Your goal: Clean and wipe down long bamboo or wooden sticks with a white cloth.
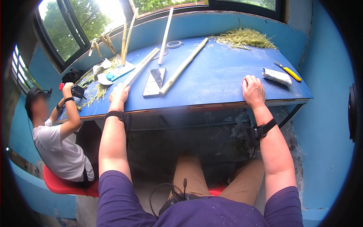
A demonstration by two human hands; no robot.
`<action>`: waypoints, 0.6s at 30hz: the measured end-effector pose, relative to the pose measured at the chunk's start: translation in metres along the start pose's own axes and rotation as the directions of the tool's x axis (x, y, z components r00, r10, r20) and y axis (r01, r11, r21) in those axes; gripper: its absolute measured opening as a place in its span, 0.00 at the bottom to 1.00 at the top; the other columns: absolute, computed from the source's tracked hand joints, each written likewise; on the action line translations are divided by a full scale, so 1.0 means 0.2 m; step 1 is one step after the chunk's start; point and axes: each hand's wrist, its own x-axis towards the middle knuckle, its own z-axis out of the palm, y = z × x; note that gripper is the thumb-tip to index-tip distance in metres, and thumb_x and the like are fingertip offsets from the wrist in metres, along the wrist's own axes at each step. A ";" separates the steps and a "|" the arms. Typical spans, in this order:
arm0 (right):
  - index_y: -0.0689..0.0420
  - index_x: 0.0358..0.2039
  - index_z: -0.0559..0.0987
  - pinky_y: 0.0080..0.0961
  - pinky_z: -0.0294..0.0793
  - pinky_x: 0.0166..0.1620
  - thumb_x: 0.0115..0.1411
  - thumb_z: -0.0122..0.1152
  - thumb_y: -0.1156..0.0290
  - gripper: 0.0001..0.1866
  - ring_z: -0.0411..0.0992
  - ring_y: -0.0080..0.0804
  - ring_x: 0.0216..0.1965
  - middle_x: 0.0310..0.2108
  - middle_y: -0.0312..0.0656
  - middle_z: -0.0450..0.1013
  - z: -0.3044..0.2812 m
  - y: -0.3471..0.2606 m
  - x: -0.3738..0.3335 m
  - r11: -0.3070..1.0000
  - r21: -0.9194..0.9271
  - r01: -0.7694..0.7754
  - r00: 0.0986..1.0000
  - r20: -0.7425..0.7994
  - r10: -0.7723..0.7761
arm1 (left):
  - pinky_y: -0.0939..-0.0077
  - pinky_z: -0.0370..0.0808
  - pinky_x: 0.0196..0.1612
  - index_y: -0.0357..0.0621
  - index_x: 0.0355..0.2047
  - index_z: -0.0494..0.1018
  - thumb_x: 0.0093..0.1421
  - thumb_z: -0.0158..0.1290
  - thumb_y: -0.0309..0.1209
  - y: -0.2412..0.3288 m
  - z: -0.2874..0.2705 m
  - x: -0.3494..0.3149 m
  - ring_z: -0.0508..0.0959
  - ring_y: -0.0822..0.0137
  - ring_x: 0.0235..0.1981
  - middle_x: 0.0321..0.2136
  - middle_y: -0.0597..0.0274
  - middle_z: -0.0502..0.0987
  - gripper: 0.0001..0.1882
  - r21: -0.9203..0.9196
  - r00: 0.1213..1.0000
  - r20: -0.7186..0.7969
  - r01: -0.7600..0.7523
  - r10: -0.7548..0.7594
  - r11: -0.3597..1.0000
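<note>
My left hand [119, 94] is at the table's front edge, closed on the near end of a pale bamboo stick [143, 66] that slants away to the right. My right hand [253, 90] rests on the table edge with its fingers curled in and nothing visible in them. Just beyond it lies a rolled, printed paper bundle [277, 77]. Beside that is a yellow-handled cutter knife [291, 73]. Between my hands, a dark-screened phone [154, 81] lies flat, and a longer bamboo stick [185, 66] lies along its right side.
The blue table [219, 75] runs along the window wall. Shredded bamboo [246, 38] is heaped at the back right. A tape ring [174, 44] and an upright-looking stick [165, 36] are at the back. On the left, a seated person [62, 140] holds up a dark device [78, 91].
</note>
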 end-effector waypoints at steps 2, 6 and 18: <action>0.54 0.31 0.74 0.39 0.69 0.43 0.59 0.53 0.66 0.06 0.70 0.44 0.38 0.33 0.43 0.72 -0.01 0.00 0.00 1.000 0.012 0.004 1.000 -0.001 -0.004 | 0.52 0.72 0.47 0.49 0.46 0.69 0.59 0.49 0.54 0.01 0.02 0.00 0.75 0.45 0.47 0.44 0.48 0.76 0.25 -0.010 0.997 -0.050 0.057 -0.058 0.998; 0.54 0.30 0.74 0.39 0.69 0.43 0.59 0.52 0.66 0.06 0.70 0.44 0.38 0.33 0.43 0.72 0.00 -0.01 0.00 1.000 0.006 0.005 1.000 0.006 -0.005 | 0.52 0.71 0.47 0.45 0.43 0.68 0.58 0.51 0.53 0.02 0.07 0.03 0.75 0.45 0.47 0.44 0.45 0.75 0.25 -0.050 0.995 -0.082 0.056 -0.060 0.997; 0.54 0.30 0.74 0.39 0.69 0.42 0.60 0.52 0.67 0.06 0.70 0.44 0.38 0.32 0.43 0.72 -0.01 0.00 0.00 1.000 0.022 0.014 1.000 -0.014 -0.014 | 0.71 0.74 0.42 0.56 0.48 0.75 0.48 0.64 0.26 -0.19 -0.06 -0.10 0.75 0.65 0.36 0.37 0.58 0.75 0.25 -0.463 0.940 -0.005 -0.306 0.342 0.832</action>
